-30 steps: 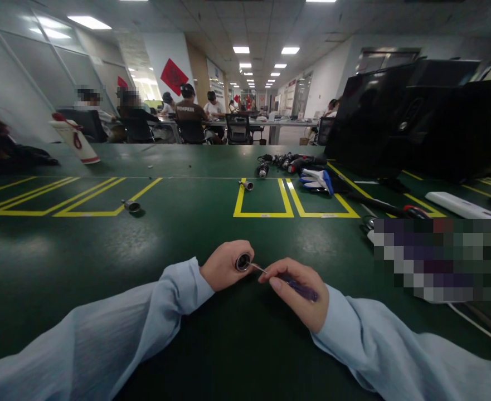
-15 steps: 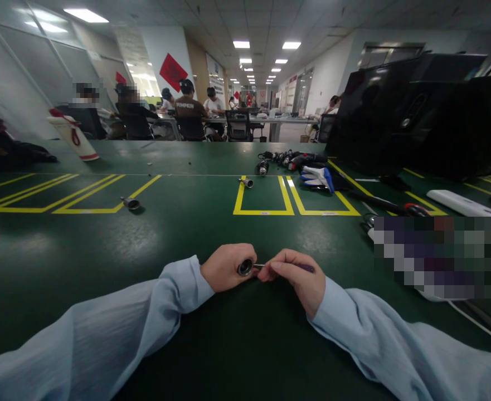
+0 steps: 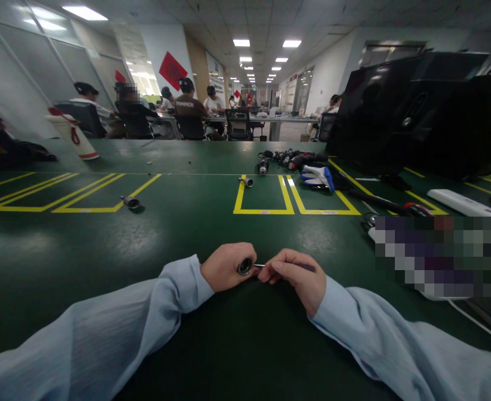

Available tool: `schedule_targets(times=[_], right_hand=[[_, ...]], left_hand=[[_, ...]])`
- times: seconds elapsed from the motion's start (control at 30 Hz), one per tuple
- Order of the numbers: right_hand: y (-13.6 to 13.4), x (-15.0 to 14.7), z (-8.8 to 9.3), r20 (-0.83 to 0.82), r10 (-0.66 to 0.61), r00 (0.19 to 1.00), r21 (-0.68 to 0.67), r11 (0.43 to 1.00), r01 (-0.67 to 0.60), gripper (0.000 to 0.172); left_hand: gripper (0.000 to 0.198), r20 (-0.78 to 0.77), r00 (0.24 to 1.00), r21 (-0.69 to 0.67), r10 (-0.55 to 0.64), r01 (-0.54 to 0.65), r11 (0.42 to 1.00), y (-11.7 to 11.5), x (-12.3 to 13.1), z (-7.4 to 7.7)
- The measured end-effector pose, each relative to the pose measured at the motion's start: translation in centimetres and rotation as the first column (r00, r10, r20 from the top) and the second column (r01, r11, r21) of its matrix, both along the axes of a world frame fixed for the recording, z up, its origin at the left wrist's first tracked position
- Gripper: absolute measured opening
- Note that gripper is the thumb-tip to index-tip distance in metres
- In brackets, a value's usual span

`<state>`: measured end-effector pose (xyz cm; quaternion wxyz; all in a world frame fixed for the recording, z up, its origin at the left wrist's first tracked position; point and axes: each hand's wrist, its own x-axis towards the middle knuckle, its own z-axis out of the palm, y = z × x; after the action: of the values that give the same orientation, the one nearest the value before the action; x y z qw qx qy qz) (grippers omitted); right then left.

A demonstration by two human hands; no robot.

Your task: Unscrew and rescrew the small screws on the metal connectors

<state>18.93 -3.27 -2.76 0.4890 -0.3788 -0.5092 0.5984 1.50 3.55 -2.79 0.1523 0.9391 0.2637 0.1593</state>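
My left hand (image 3: 227,266) is closed around a round metal socket (image 3: 244,267), its hollow open end turned toward me; the rest of it is hidden in the fingers. Close on the right, my right hand (image 3: 295,273) pinches a thin screwdriver (image 3: 309,267) with a dark handle. Its slim metal shaft points left and reaches the side of the socket by my left fingertips; whether the tip is inside it is hidden. Both hands are held low over the green table (image 3: 228,356).
Two similar metal sockets lie farther off, one at left (image 3: 131,203) and one inside a yellow-taped box (image 3: 248,182). Beyond are corded power tools (image 3: 299,160) and a blue-white glove (image 3: 317,178). A black monitor (image 3: 429,111) and a white power strip (image 3: 465,205) stand at right.
Hardly anything differs. Both hands keep the same hold on the socket and the screwdriver, with at most a very slight shift of the right hand.
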Motion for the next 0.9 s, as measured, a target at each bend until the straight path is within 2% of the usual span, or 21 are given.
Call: schedule_targets(times=[0.07,0.17,0.23,0.37,0.43,0.6,0.7,0.83,0.9], right_hand=[[0.42,0.10,-0.10,-0.128,0.013,0.992,-0.093,0.995,-0.025,0.013],[0.52,0.14,-0.20,-0.179,0.025,0.984,-0.094,0.995,-0.042,0.012],[0.30,0.13,-0.23,-0.129,0.019,0.991,-0.030,0.999,-0.023,0.013],[-0.25,0.13,-0.16,0.127,-0.037,0.991,0.155,0.988,0.017,0.014],[-0.34,0.12,-0.12,0.172,-0.032,0.985,0.169,0.986,0.003,0.014],[0.02,0.03,-0.26,-0.093,0.044,0.995,-0.010,0.999,-0.045,0.012],[0.17,-0.06,-0.31,-0.200,0.060,0.978,-0.067,0.995,-0.075,0.011],[0.03,-0.17,-0.30,-0.206,0.058,0.977,-0.049,0.996,-0.069,0.012],[-0.18,-0.17,-0.28,-0.133,0.040,0.990,0.013,0.999,-0.039,0.013]], left_hand=[[0.017,0.020,1.000,-0.018,-0.008,0.008,1.000,0.00,0.05,0.08],[0.016,0.058,0.998,-0.028,-0.017,0.019,0.999,0.02,0.08,0.14],[0.018,0.069,0.998,-0.027,-0.005,0.007,1.000,0.03,0.07,0.11],[0.017,0.026,0.999,-0.001,0.028,-0.028,1.000,0.02,-0.04,-0.03],[0.014,0.011,0.999,0.011,0.031,-0.031,0.999,0.02,-0.10,-0.07],[0.019,0.100,0.995,-0.024,0.029,-0.027,0.999,0.06,-0.13,0.03],[0.021,0.154,0.988,-0.044,0.006,0.000,0.999,0.05,-0.07,0.15],[0.020,0.170,0.985,-0.060,-0.008,0.019,0.998,0.01,0.00,0.25],[0.018,0.150,0.989,-0.049,0.009,-0.002,0.999,0.00,-0.03,0.24]])
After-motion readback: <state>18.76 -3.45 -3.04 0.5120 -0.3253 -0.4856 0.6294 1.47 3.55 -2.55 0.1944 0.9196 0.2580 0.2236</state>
